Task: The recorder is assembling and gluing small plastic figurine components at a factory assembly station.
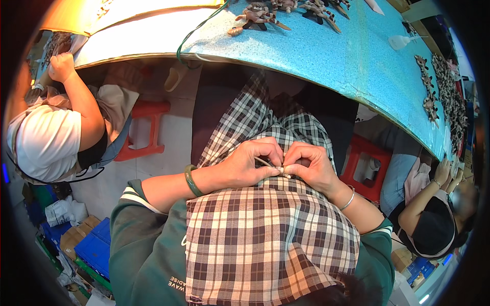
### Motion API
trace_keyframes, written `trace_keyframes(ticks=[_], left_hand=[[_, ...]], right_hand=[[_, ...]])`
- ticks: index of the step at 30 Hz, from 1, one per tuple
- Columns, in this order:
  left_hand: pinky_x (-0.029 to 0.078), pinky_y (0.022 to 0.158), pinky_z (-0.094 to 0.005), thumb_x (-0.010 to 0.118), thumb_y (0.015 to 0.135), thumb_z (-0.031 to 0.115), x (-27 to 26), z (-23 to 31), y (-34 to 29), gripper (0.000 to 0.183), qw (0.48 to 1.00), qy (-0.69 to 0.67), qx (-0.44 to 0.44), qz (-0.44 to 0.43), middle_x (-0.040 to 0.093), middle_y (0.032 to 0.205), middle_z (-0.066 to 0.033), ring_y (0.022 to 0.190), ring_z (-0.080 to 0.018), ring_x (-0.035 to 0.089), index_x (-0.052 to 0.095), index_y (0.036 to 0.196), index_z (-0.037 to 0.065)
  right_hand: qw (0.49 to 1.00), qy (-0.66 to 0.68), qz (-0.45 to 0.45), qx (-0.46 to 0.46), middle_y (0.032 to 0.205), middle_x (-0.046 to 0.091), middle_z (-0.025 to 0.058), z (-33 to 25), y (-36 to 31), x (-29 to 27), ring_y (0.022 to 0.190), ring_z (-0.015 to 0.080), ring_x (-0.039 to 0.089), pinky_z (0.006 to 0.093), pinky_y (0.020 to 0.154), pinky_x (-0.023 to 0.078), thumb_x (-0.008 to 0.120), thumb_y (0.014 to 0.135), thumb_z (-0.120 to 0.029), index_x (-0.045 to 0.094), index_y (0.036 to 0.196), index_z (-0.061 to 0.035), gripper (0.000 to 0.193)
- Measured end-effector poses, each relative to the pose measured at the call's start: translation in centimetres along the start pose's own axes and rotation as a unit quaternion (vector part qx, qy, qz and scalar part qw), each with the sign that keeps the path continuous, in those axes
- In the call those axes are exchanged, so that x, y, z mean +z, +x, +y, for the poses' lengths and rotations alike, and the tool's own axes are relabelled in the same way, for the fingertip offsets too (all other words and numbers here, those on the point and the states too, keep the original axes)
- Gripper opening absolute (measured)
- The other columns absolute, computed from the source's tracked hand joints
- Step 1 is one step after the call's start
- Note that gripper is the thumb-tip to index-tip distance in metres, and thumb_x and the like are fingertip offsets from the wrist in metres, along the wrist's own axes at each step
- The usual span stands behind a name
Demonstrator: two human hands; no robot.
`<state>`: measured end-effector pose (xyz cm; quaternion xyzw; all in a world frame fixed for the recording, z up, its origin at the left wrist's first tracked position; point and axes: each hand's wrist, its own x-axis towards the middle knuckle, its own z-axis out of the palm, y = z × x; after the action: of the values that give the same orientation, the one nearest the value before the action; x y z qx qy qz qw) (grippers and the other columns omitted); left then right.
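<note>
My left hand (253, 162) and my right hand (312, 166) meet above my lap, thumbs and forefingers pinched together. Between the fingertips is a small pale knobbly piece (282, 171), too small to name its kind. A thin light strand or stick (262, 161) runs from it back across my left fingers. Both hands are closed on the piece, and the other fingers are curled in. A checked apron (245, 229) covers my chest and lap beneath them.
Ahead stands a blue speckled table (306, 56) bearing small brown-and-beige figures (258, 16), a green cord (196, 33), a white nozzle bottle (399, 42) and rows of small dark pieces (427, 92). People sit left and right, near red stools (148, 127). Blue crates (96, 247) stand at lower left.
</note>
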<state>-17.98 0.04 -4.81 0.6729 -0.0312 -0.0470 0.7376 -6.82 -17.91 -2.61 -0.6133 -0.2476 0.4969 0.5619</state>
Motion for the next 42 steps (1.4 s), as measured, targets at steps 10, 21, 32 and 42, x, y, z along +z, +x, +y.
trace_keyframes(ticks=[10,21,32,42], left_hand=[[0.052,0.08,-0.0295,0.068,0.079,0.0,-0.3,0.3,0.5,0.007,0.999,-0.036,-0.018,-0.004,0.059,0.093,-0.0066,0.09,-0.0161,0.058,0.061,0.082,0.002],[0.054,0.078,-0.0296,0.064,0.084,0.001,-0.9,3.0,2.6,0.006,0.943,-0.32,-0.072,0.045,0.058,0.1,-0.0085,0.088,-0.0165,0.062,0.06,0.088,0.0],[0.053,0.069,-0.0327,0.056,0.093,0.032,-0.9,0.3,3.3,0.028,0.804,-0.589,-0.081,0.004,0.061,0.096,-0.0054,0.084,-0.0158,0.061,0.055,0.106,0.007],[0.046,0.068,-0.0305,0.056,0.091,0.043,0.1,0.1,3.0,0.035,0.757,-0.645,-0.08,-0.064,0.059,0.095,-0.002,0.083,-0.0149,0.056,0.056,0.107,0.012]], right_hand=[[0.999,0.033,-0.003,-0.029,0.081,0.058,0.0043,0.2,0.6,-0.5,0.07,0.009,0.057,0.0199,0.06,0.045,0.068,0.076,0.004,0.065,0.076,0.0016,0.003],[0.991,-0.083,0.004,-0.101,0.085,0.06,0.0049,-4.9,2.3,-2.7,0.075,0.0091,0.055,0.0212,0.061,0.045,0.067,0.08,-0.003,0.069,0.087,0.0007,0.008],[0.984,0.023,0.051,-0.171,0.115,0.055,0.0053,-4.4,2.5,-1.1,0.102,0.0129,0.053,0.0243,0.079,0.048,0.078,0.071,-0.011,0.052,0.126,-0.003,0.061],[0.978,-0.045,0.07,-0.192,0.109,0.059,0.0079,-4.3,3.1,-0.3,0.097,0.0152,0.058,0.0298,0.087,0.047,0.082,0.069,-0.015,0.054,0.121,-0.0002,0.061]])
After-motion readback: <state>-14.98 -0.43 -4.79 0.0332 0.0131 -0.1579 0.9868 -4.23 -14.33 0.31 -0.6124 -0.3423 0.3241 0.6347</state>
